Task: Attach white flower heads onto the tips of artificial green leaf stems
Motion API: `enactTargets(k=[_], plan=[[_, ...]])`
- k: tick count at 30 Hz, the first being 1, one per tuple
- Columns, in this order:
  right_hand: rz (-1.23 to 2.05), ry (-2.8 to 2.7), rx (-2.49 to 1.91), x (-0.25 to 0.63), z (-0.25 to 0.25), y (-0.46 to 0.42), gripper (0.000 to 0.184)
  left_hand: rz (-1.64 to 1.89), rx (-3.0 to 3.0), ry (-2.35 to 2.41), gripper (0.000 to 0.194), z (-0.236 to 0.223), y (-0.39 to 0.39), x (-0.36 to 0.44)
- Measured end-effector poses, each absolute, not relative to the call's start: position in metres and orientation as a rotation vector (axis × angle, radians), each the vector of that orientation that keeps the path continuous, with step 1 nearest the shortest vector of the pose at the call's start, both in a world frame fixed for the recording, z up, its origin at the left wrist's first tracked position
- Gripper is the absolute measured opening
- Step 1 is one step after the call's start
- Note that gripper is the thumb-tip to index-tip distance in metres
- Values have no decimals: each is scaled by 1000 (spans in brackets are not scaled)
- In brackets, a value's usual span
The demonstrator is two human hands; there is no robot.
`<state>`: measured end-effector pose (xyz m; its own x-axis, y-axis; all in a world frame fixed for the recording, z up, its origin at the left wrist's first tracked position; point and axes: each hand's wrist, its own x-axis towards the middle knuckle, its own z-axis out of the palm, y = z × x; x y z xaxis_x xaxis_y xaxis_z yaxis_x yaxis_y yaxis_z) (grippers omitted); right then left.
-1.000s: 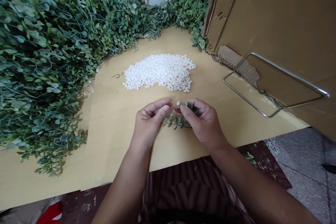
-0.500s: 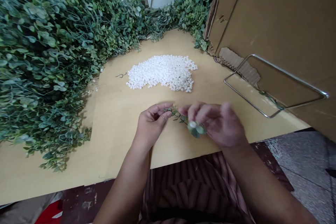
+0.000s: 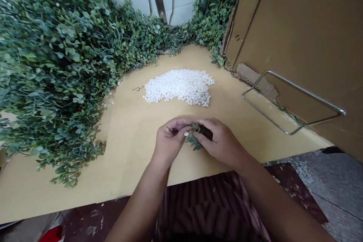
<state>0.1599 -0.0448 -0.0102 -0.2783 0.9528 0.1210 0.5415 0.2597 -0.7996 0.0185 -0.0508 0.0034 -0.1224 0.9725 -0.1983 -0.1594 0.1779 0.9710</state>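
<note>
Between my two hands, low over the near part of the table, is a small artificial leaf sprig (image 3: 194, 143) with green leaves. My left hand (image 3: 170, 138) pinches its stem end between thumb and fingers. My right hand (image 3: 217, 138) is closed on the sprig from the other side, fingertips almost touching the left ones. A small white piece (image 3: 186, 134) shows by the left thumb; how it is joined to the sprig I cannot tell. Beyond the hands lies a spread pile of small white pieces (image 3: 180, 86).
Artificial foliage (image 3: 65, 64) is heaped along the left and back of the table (image 3: 136, 151). A bent metal wire frame (image 3: 289, 134) leans by a large cardboard box (image 3: 306, 38) on the right. A small dark wire bit (image 3: 138, 89) lies left of the pile.
My right hand has moved left and closed on the sprig beside my left hand; before, it was blurred and farther right, near the leafy end. The view has shifted slightly.
</note>
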Motion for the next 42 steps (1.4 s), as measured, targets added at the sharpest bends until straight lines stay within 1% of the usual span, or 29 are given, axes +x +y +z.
enactTargets(k=[4,7,9,12,14,17,23,25,28,30,33,37,39,42], plan=[[842,-1896,-1293,165,-12,-44,22,1189,1082,1290,10,7,-54,14],[796,-1830,-1261,166,-17,-44,23,1021,1370,1333,13,11,-47,1],[770,-1764,-1251,166,-21,-44,23,890,1606,1457,17,13,-34,-11],[755,-1719,-1241,163,-25,-44,24,725,1913,1842,21,12,-4,-29],[742,-1736,-1250,161,-26,-44,25,563,2010,2075,21,8,17,-36],[730,-1790,-1292,160,-25,-44,26,516,2031,2147,20,1,38,-38],[807,-1780,-1317,162,-21,-44,28,604,1995,2161,18,0,37,-37],[853,-1767,-1312,163,-19,-44,28,749,1867,2119,16,4,29,-38],[911,-1768,-1307,163,-17,-45,29,1033,1568,1899,15,9,15,-36],[918,-1786,-1301,162,-16,-46,31,1134,1425,1782,16,9,5,-32],[882,-1813,-1277,161,-16,-46,31,1185,1327,1743,14,5,-3,-25],[813,-1842,-1254,160,-18,-45,28,1228,1159,1677,4,7,-8,-19],[763,-1864,-1245,160,-18,-44,28,1259,1029,1569,6,13,-15,-14],[703,-1899,-1216,160,-18,-44,27,1254,853,1372,13,19,-30,0]])
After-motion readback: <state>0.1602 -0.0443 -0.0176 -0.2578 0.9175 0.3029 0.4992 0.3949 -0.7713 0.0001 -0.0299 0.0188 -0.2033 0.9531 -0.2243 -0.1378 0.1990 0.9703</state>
